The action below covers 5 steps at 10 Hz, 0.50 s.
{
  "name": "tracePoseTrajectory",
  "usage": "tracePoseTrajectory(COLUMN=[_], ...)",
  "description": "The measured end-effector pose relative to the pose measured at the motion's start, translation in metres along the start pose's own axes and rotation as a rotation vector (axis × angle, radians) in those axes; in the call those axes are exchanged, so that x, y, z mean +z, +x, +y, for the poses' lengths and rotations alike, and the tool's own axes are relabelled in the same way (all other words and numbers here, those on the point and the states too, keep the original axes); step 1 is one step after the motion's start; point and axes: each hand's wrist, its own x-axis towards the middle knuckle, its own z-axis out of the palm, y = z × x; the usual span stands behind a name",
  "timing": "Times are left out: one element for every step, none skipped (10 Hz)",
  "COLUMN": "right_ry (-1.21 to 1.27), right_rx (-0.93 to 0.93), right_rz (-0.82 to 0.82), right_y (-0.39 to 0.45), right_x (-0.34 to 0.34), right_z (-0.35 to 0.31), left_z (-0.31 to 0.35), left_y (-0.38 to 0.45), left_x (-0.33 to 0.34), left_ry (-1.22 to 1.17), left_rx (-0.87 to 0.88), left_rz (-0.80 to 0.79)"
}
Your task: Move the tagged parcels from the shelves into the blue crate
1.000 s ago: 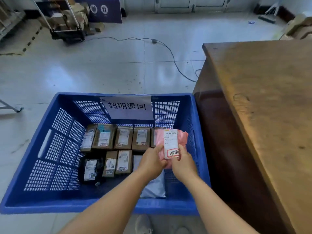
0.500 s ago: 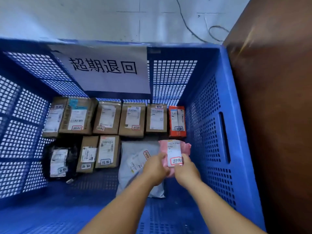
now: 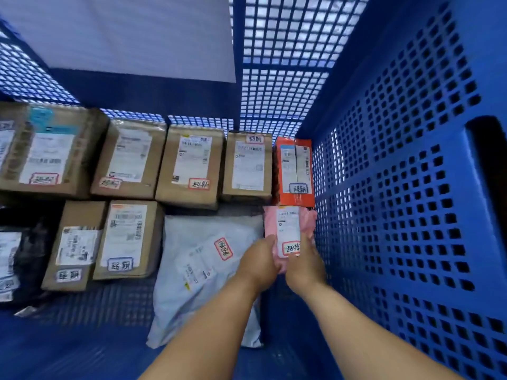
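Observation:
A small pink parcel (image 3: 288, 226) with a white label and a red-framed tag is low inside the blue crate (image 3: 411, 187), by its right wall. My left hand (image 3: 259, 266) and my right hand (image 3: 304, 266) both grip its near end. It lies just in front of an orange parcel (image 3: 295, 171) and beside a grey mailer bag (image 3: 203, 270). Several brown tagged boxes, such as one (image 3: 189, 165) in the back row, fill the crate's floor in two rows.
A white paper sign (image 3: 123, 34) hangs on the crate's far wall. A black bag parcel (image 3: 19, 256) lies at the left. The crate's bare blue floor (image 3: 68, 349) shows in the near left part. A handle slot (image 3: 488, 165) opens in the right wall.
Both hands have carried the pink parcel down from above the crate's rim to the floor by the right wall. The view has dropped deep into the crate.

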Motion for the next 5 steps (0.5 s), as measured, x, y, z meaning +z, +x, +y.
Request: tracePoseTrajectory(right_ry=[-0.167,-0.220,-0.158,-0.127,-0.171], right_rx=[-0.037,-0.008,-0.035,-0.053,-0.071], right_rz=[-0.030,-0.127,-0.113,-0.109,-0.082], right_y=[0.014,0.022,0.023,0.008,-0.017], right_x=[0.016,0.024,0.024,0.011,-0.011], right_z=[0.018,0.022,0.022,0.007,-0.014], left_z=[-0.009,-0.017,-0.018,-0.007,0.014], left_y=[0.011,0.013,0.010,-0.004,-0.027], left_x=[0.010,0.014,0.011,-0.009,-0.035], left_ry=[-0.019,0.021,0.074,0.149,0.160], left_rx=[0.065,0.077,0.090,0.080,0.079], left_rz=[-0.052,-0.095,-0.081,-0.054,0.030])
